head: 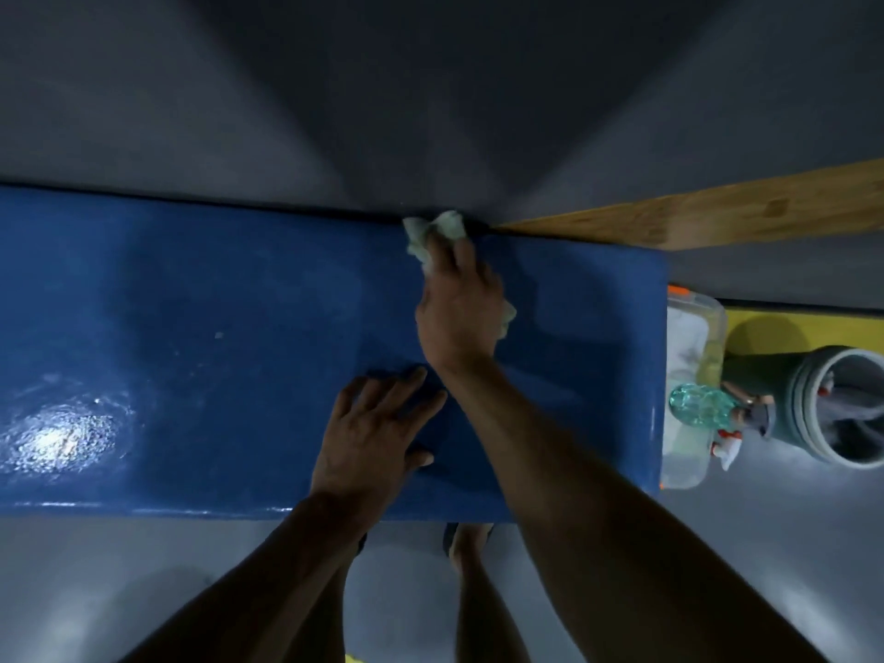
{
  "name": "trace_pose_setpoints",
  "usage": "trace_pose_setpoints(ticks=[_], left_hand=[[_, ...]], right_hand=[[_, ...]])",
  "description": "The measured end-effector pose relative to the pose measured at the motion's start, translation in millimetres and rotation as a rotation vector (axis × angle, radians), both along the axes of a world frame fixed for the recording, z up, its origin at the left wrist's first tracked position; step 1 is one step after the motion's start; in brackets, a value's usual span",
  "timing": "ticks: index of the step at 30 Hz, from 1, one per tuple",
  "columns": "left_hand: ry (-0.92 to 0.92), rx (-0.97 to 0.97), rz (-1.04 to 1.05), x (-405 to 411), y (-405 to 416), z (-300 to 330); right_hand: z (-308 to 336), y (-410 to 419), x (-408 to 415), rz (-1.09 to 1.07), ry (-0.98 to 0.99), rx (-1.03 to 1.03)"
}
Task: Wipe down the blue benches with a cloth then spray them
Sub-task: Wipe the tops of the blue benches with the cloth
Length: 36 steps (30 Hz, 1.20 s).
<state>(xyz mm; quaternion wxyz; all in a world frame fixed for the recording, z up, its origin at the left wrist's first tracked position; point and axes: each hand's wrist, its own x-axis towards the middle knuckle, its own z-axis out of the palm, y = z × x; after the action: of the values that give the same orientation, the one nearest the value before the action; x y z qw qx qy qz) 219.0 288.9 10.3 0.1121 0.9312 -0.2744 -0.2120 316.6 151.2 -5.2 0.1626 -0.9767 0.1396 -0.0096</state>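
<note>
A long blue bench (pixel 191 327) runs across the view against a grey wall. My right hand (pixel 459 308) reaches to the bench's back edge and presses a pale crumpled cloth (pixel 430 234) down on the surface, fingers over it; part of the cloth shows at the hand's right side. My left hand (pixel 378 433) rests flat on the bench nearer the front edge, fingers spread, holding nothing. A teal spray bottle (pixel 703 409) with a dark trigger stands in a bin beyond the bench's right end.
A clear plastic bin (pixel 693 471) with an orange clip sits on the floor at the bench's right end. Beside it stands a grey bucket (pixel 832 452) with rags. A wooden plank (pixel 717 217) runs along the wall at right. My feet stand under the front edge.
</note>
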Motion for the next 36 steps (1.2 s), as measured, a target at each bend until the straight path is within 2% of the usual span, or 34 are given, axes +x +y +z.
trace_pose_setpoints(ticks=[2,4,5,6,8,10,13,15,17,21,24,26,28,31,34,36], left_hand=[[-0.054,-0.044,-0.051,5,8,-2],[-0.122,-0.088,-0.089,11,20,-5],[-0.147,-0.1,-0.096,15,27,-5],[-0.162,-0.106,-0.091,20,34,-3],[-0.172,-0.113,-0.058,33,47,1],[-0.182,-0.114,-0.016,45,60,6],[-0.189,-0.082,0.042,57,81,7],[-0.179,-0.054,0.074,60,94,6],[-0.168,-0.035,0.078,60,102,4],[-0.142,-0.004,0.059,61,103,4],[-0.159,-0.019,0.075,64,103,5],[-0.165,-0.03,0.076,65,104,4],[-0.161,-0.035,0.075,64,106,2],[-0.15,-0.039,0.083,63,105,2],[-0.122,-0.039,0.098,63,103,0],[-0.106,-0.035,0.102,64,102,0]], right_hand=[[4,-9,0,0.185,0.011,-0.05],[8,-43,-4,0.388,0.03,-0.188],[9,-67,-8,0.413,0.054,-0.228],[10,-92,-12,0.359,0.079,-0.232],[12,-137,-25,0.111,0.106,-0.222],[11,-149,-35,-0.094,0.1,-0.242],[-1,-107,-21,-0.378,0.029,-0.156],[-8,-57,-4,-0.47,-0.041,-0.064],[-11,5,9,-0.368,-0.08,0.018],[-1,89,15,0.1,-0.011,0.016],[6,60,11,0.369,-0.003,-0.083],[7,14,4,0.438,0.034,-0.217],[8,-38,-4,0.279,0.089,-0.248],[14,-86,-19,-0.098,0.139,-0.193],[6,-53,-7,-0.354,0.082,-0.144],[1,0,6,-0.336,0.063,-0.068]])
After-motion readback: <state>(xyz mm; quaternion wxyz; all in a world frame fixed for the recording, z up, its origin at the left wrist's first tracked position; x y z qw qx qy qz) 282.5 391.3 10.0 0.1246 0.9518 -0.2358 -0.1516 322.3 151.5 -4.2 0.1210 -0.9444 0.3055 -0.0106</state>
